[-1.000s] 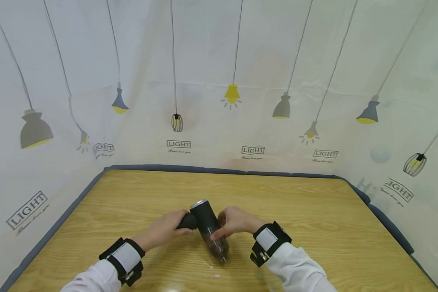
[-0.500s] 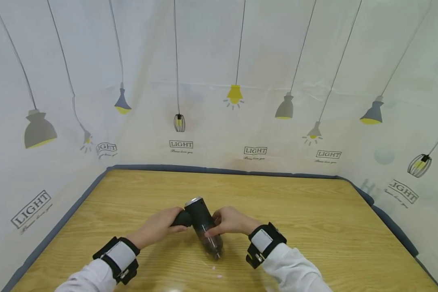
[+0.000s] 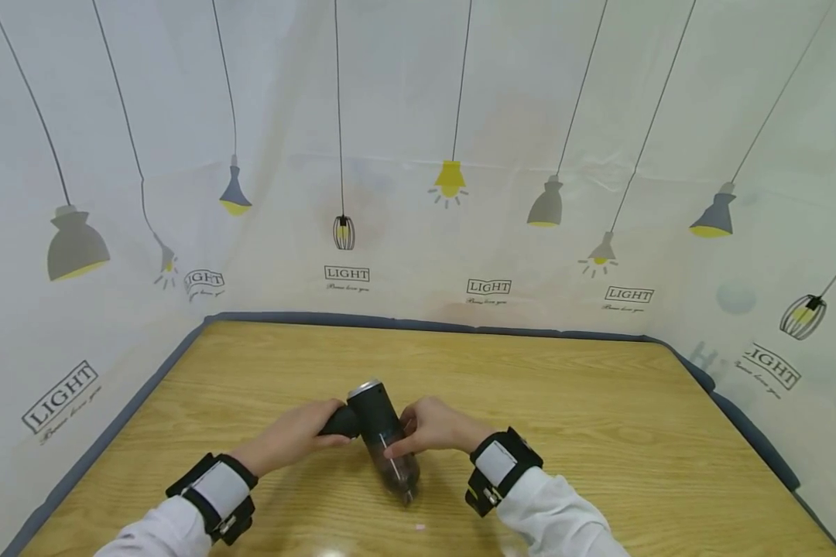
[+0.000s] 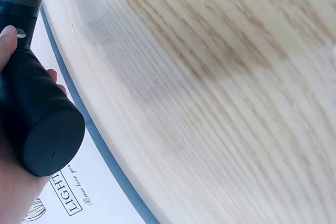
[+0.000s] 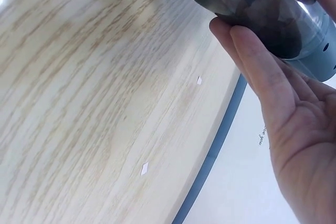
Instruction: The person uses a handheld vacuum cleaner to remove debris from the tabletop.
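A black handheld vacuum cleaner (image 3: pixel 374 414) slants over the table in the head view, its clear nozzle toward the near edge. Whether the nozzle tip touches the tabletop, I cannot tell. My left hand (image 3: pixel 303 433) grips its thick handle (image 4: pixel 39 93), with the thumb beside a small silver button (image 4: pixel 21 33) in the left wrist view. My right hand (image 3: pixel 437 425) holds the smoky see-through dust cup (image 5: pixel 257 9) from the other side, thumb across its front. Pale scraps show inside the cup. A small paper bit (image 3: pixel 420 527) lies near the nozzle.
The wood-grain table (image 3: pixel 564 433) has a blue-grey padded edge (image 3: pixel 425 322). Behind it stands a white curtain (image 3: pixel 390 116) printed with lamps. The right wrist view shows two white paper bits, a nearer scrap (image 5: pixel 145 169) and a farther scrap (image 5: pixel 199 80).
Both hands and the vacuum cleaner have shifted left, and lately slightly nearer. One of two paper bits by the nozzle no longer shows in the head view. Both grips stay the same.
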### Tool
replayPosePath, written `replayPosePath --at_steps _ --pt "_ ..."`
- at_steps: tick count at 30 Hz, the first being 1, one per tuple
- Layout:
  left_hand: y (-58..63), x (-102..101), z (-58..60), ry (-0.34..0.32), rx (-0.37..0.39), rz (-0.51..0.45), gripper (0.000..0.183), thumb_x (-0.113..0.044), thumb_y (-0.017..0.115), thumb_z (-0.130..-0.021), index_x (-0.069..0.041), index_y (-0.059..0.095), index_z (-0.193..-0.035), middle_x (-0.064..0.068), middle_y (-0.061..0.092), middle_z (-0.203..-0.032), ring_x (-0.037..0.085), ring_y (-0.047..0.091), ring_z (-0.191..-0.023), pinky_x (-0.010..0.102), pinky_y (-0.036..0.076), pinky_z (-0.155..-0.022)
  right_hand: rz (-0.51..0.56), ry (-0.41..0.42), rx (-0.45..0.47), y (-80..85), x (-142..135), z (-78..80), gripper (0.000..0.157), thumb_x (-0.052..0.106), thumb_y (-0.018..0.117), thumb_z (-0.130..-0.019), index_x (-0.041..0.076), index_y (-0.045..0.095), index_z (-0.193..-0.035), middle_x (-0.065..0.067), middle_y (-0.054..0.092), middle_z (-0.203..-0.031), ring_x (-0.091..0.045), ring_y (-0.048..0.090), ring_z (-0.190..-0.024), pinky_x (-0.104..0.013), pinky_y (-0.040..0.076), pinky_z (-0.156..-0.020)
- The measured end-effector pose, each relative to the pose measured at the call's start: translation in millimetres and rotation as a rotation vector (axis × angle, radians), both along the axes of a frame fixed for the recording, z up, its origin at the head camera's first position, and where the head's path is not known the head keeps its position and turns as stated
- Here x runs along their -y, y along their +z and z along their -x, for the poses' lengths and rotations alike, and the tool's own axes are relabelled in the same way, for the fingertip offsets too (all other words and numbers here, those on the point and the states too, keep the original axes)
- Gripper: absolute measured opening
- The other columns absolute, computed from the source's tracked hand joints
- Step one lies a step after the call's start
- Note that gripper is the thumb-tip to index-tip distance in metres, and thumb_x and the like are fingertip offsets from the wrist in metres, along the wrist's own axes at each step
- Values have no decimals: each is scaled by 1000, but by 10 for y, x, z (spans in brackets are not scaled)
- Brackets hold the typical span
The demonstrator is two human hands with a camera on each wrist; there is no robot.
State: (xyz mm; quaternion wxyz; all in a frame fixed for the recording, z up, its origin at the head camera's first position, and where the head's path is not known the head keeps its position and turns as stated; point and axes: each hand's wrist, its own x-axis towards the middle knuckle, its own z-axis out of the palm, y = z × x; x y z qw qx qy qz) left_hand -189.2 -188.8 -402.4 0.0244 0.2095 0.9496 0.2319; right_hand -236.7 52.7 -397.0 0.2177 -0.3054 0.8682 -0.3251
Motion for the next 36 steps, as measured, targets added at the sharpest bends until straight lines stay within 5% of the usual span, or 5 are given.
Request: replayPosePath --at_steps 22,36 --pt "-9 -109 -19 -75 72 -32 40 -29 67 -86 -2 53 -113 4 60 -92 15 52 -75 38 43 -65 -4 -32 140 29 -109 -39 28 24 79 -72 3 63 -83 -4 63 -71 -16 64 -61 -38 55 -64" --pt "-56 -230 3 -6 81 -67 38 -30 66 -86 -3 52 -110 3 58 -88 15 50 -72 36 41 -62 13 -17 102 19 -227 49 35 23 78 -72 -1 63 -92 -5 65 -76 -15 63 -66 -37 54 -65"
